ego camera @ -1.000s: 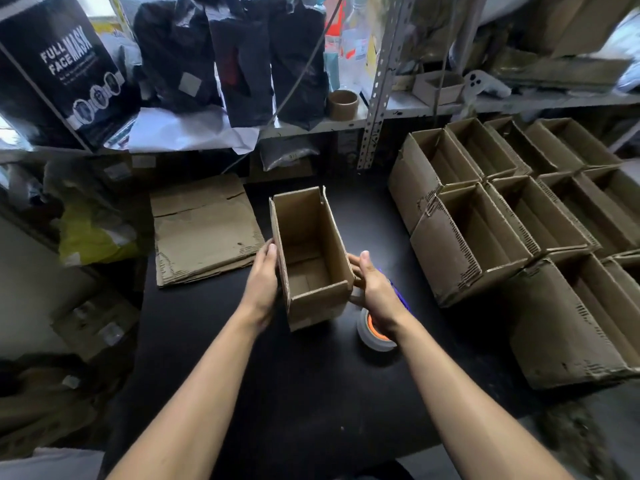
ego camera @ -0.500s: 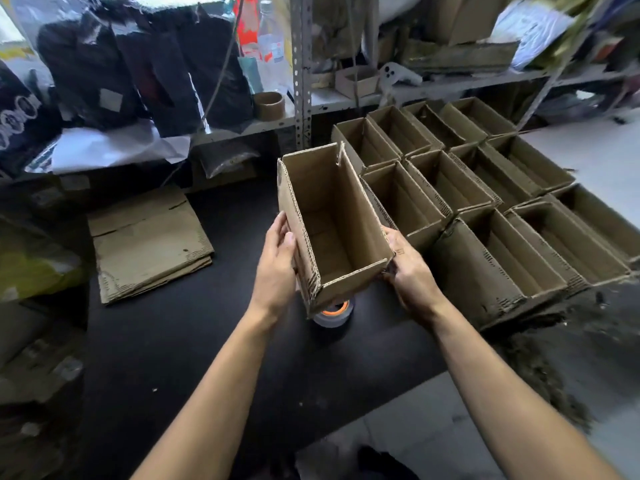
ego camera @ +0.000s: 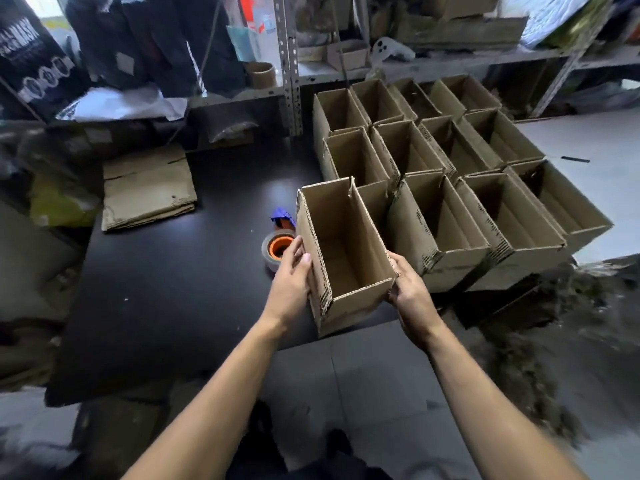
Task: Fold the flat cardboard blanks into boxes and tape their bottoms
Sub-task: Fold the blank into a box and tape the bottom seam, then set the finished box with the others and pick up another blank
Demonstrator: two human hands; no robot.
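An open-topped cardboard box (ego camera: 346, 244) stands upright at the black table's (ego camera: 166, 278) right front edge, against the group of finished boxes (ego camera: 446, 174). My left hand (ego camera: 291, 278) presses flat on its left wall. My right hand (ego camera: 410, 296) grips its near right corner. A tape dispenser (ego camera: 278, 249) with an orange core and a blue handle lies just left of the box. A stack of flat cardboard blanks (ego camera: 149, 188) lies at the table's back left.
Several finished open boxes fill the right side in rows, some overhanging the table edge. A metal shelf (ego camera: 346, 71) with dark bags, a cardboard ring and clutter runs along the back. Grey floor shows below and to the right.
Both hands have carried the box from the table's middle to the right and set it beside the finished boxes. The tape dispenser now lies uncovered to its left.
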